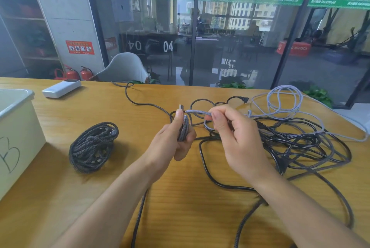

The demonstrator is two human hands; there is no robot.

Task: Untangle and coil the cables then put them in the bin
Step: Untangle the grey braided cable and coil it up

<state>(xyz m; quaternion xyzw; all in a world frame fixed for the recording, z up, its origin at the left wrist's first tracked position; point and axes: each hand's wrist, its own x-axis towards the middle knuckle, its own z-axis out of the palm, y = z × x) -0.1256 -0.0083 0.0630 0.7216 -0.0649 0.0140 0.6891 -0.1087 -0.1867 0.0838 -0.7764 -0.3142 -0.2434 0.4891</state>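
My left hand point(176, 139) grips a small bundle of grey braided cable point(184, 130), its metal plug sticking up past my thumb. My right hand point(234, 137) pinches the same cable's free strand just to the right, stretched between both hands. A finished dark braided coil point(93, 146) lies on the wooden table point(180, 197) to the left. A tangle of black cables point(296, 147) spreads at the right, with a pale grey cable point(284, 97) looped behind it. The cream bin point(18, 139) stands at the left edge.
A white power bank point(61, 88) lies near the table's far left edge. A loose dark strand point(138, 103) runs across the table's back. More cable trails toward me off the near edge. A white chair point(124, 67) stands behind the table, before a glass wall.
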